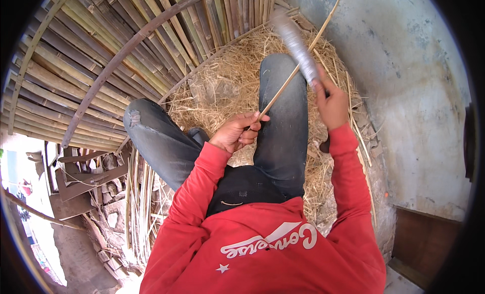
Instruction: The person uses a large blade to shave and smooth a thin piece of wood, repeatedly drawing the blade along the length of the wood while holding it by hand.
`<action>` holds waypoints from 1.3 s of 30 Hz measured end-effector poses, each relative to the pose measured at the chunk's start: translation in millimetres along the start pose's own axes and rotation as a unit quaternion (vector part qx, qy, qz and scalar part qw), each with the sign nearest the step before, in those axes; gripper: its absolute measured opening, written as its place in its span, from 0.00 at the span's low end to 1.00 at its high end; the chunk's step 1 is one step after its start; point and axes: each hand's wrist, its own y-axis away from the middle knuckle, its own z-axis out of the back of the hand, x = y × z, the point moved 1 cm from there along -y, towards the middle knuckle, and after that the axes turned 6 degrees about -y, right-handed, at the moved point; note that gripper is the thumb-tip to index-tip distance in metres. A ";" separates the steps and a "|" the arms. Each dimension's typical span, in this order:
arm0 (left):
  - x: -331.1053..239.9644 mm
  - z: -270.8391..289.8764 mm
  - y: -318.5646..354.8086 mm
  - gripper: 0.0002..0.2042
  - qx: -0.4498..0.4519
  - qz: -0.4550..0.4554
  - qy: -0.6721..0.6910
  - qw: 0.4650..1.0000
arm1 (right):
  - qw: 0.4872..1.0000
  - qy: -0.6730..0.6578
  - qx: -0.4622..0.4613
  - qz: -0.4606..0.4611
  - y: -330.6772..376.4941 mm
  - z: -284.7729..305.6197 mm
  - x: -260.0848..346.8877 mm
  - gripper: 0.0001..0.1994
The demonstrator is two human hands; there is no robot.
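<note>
A shiny metal knife blade point(299, 50) was seen beyond the right hand point(334, 103), a smooth-looking bamboo strip point(281, 90) in the left hand point(237, 131).

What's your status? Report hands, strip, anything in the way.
Left hand pinching thin strip. Right hand gripping blurred knife; contact with strip unclear. Right knee beneath strip.

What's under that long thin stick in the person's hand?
Under the bamboo strip you can see the jeans at the right knee, then straw, and the wall farther up. The left hand hides whatever is beneath it.
</note>
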 end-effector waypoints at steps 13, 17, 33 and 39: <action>-7.0 -12.1 1.8 0.16 -0.055 -0.032 -0.092 0.994 | 0.999 -0.015 -0.033 -0.005 20.9 -4.2 0.9 0.22; -7.2 -14.0 -1.8 0.16 -0.065 -0.023 -0.086 0.994 | 0.998 -0.011 0.021 0.055 51.3 -18.6 1.9 0.22; -9.2 -17.0 -2.1 0.17 -0.073 -0.037 -0.090 0.993 | 0.996 -0.059 0.060 0.021 64.1 -23.3 9.3 0.22; -7.6 -16.5 -2.1 0.18 -0.058 -0.035 -0.074 0.995 | 0.973 -0.111 0.191 -0.067 89.0 -18.3 23.3 0.23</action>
